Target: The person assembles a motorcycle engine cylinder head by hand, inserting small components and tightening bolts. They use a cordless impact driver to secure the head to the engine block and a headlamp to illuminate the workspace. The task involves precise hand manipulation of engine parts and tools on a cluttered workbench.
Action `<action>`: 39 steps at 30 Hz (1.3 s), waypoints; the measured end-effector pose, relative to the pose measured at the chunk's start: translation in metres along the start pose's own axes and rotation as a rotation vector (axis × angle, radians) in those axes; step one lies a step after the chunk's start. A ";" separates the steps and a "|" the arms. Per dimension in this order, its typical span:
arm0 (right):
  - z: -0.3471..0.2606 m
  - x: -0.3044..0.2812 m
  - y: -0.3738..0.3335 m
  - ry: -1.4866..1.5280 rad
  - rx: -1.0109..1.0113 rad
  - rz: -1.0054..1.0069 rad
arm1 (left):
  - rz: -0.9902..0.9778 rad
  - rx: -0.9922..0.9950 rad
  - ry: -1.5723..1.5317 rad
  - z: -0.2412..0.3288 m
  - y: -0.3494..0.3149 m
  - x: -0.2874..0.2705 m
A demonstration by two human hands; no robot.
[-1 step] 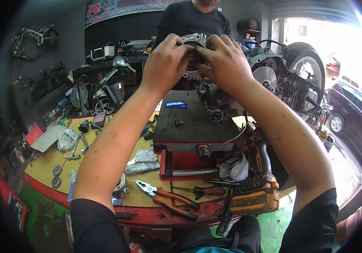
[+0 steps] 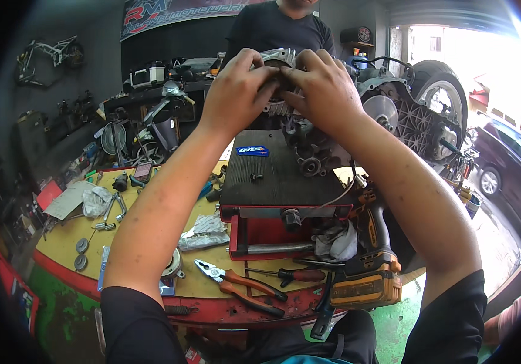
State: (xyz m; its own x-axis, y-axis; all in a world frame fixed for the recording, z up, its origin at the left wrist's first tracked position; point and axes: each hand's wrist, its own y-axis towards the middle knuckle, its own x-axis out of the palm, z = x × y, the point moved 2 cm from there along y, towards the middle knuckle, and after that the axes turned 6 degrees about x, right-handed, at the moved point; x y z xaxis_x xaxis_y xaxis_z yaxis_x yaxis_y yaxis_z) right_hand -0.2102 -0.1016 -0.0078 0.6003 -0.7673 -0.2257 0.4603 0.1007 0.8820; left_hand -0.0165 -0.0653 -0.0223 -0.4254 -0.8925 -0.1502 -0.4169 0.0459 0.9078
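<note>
Both my hands are raised at the far end of a black ribbed platform (image 2: 260, 191), on either side of a silver finned engine part (image 2: 278, 109) with a round opening. My left hand (image 2: 239, 91) is closed on its left side, thumb and fingertips pointing inward. From the right, my right hand (image 2: 328, 91) grips it the same way, and the fingertips of both hands nearly meet over the opening. Whatever the fingertips press on there is dark and hidden. Below my right hand, a grey engine casing (image 2: 312, 161) rests on the platform, beside a blue sticker (image 2: 253, 151) and small dark bits (image 2: 257, 177).
Pliers (image 2: 236, 285), a screwdriver (image 2: 294, 275) and a yellow-black cordless impact driver (image 2: 369, 276) lie near the red bench edge. A motorcycle engine with a wheel (image 2: 442, 91) stands at right. A person in a dark shirt (image 2: 281, 30) stands opposite.
</note>
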 end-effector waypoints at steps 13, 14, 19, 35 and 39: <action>0.000 0.001 0.002 -0.055 -0.012 -0.014 | -0.149 0.063 0.019 -0.010 0.006 -0.011; 0.000 0.001 0.002 -0.050 -0.013 -0.009 | -0.163 0.055 0.013 -0.010 0.007 -0.011; 0.000 0.003 0.004 -0.033 -0.011 -0.002 | -0.156 0.033 -0.016 -0.016 0.007 -0.009; -0.082 -0.024 -0.024 0.490 -0.084 -0.935 | -0.146 0.063 0.052 -0.023 -0.001 -0.005; -0.086 0.004 -0.045 0.448 -0.078 -0.936 | -0.132 0.075 0.035 -0.022 0.005 -0.002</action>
State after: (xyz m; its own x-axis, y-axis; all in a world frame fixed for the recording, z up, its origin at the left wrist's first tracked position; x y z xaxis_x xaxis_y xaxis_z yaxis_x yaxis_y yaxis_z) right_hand -0.1721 -0.0548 -0.0844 0.1615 -0.2554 -0.9533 0.8989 -0.3607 0.2489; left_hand 0.0002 -0.0736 -0.0090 -0.3352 -0.9080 -0.2512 -0.5263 -0.0406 0.8493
